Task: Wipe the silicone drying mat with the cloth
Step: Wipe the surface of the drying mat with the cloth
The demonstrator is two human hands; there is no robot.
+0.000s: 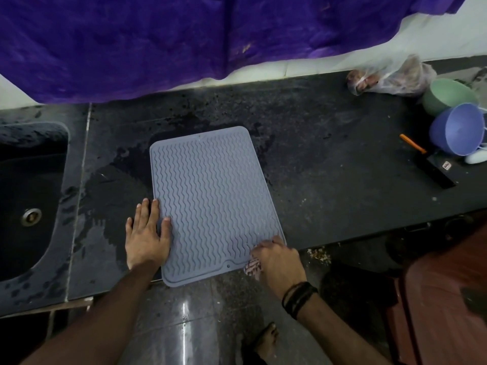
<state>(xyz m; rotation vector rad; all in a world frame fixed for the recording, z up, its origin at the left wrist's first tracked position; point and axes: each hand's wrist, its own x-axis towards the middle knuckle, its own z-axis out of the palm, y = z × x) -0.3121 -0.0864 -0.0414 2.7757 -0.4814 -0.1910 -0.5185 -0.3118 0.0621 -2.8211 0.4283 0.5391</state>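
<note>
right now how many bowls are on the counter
2: a green bowl at the far right of the counter, and a blue bowl tipped on its side just nearer. More may lie beyond the frame.

Home kitchen. Dark speckled stone counter, wet patches. Built-in sink with metal drain at 9 o'clock. Green bowl and blue bowl at 2 o'clock, knife just beside. Ridged drying mat at centre. Polished tile floor at 6 o'clock.

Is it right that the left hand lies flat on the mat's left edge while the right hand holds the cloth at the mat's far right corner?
Not quite. In the head view the right hand holds the cloth at the mat's near right corner. The left hand does lie flat on its left edge.
</note>
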